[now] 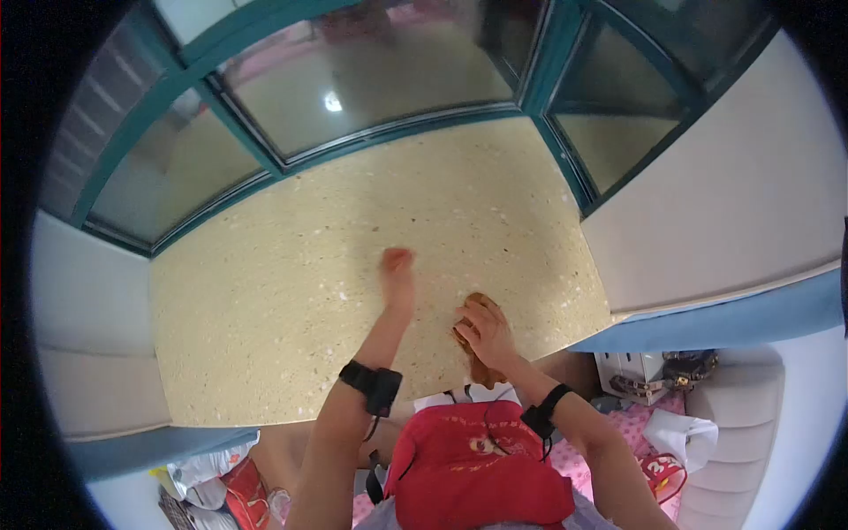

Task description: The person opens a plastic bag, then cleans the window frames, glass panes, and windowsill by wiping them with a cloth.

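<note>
My right hand lies near the front edge of a speckled cream windowsill, its fingers curled over a brown, soft-looking item. One end of the item shows beyond my fingertips, and the other reaches down to the sill's front edge. My palm covers its middle, so its kind cannot be made out. To the left, my left hand is over the middle of the sill, apart from the brown item. Motion blurs it and its fingers do not show clearly.
Green-framed windows close off the back of the sill. Padded pale panels flank it. Below the front edge are bags at left, and a white box and a pink patterned cover at right. Both forearms wear black straps.
</note>
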Tool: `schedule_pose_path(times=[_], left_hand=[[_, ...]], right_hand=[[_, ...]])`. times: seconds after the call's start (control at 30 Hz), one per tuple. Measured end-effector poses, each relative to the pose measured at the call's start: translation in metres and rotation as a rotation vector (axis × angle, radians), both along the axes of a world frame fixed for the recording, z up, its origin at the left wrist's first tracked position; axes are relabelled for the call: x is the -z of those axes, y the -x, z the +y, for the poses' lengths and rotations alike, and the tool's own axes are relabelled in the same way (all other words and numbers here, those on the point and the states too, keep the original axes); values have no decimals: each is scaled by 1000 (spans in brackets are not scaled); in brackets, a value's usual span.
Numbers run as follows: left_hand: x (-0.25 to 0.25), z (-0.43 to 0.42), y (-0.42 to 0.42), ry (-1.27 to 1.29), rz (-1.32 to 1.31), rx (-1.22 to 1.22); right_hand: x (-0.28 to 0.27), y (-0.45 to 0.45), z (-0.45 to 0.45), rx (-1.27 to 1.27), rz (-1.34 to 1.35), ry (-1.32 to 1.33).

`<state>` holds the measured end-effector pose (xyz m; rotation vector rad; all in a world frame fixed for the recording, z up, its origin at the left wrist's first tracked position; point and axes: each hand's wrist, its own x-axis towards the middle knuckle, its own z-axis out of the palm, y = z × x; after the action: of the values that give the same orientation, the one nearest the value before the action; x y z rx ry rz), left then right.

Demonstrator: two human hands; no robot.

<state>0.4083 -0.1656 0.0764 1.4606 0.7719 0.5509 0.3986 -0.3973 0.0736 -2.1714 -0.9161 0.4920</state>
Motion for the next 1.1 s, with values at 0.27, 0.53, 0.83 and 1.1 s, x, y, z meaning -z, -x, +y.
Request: schedule_pose_path(times=[0.27, 0.53, 0.83, 1.1], left_hand=[[154, 74, 55, -526, 1200, -375], [148, 71, -20, -560, 1292, -380], [129, 41, -41, -725, 1452, -388], [151, 50, -34, -863, 1459, -470]], right_hand=[[85, 32, -41, 15, -309, 364], [98, -8, -153, 637, -323, 777], [121, -63, -187, 1007, -433, 678], [114, -145, -145, 958, -380, 649]])
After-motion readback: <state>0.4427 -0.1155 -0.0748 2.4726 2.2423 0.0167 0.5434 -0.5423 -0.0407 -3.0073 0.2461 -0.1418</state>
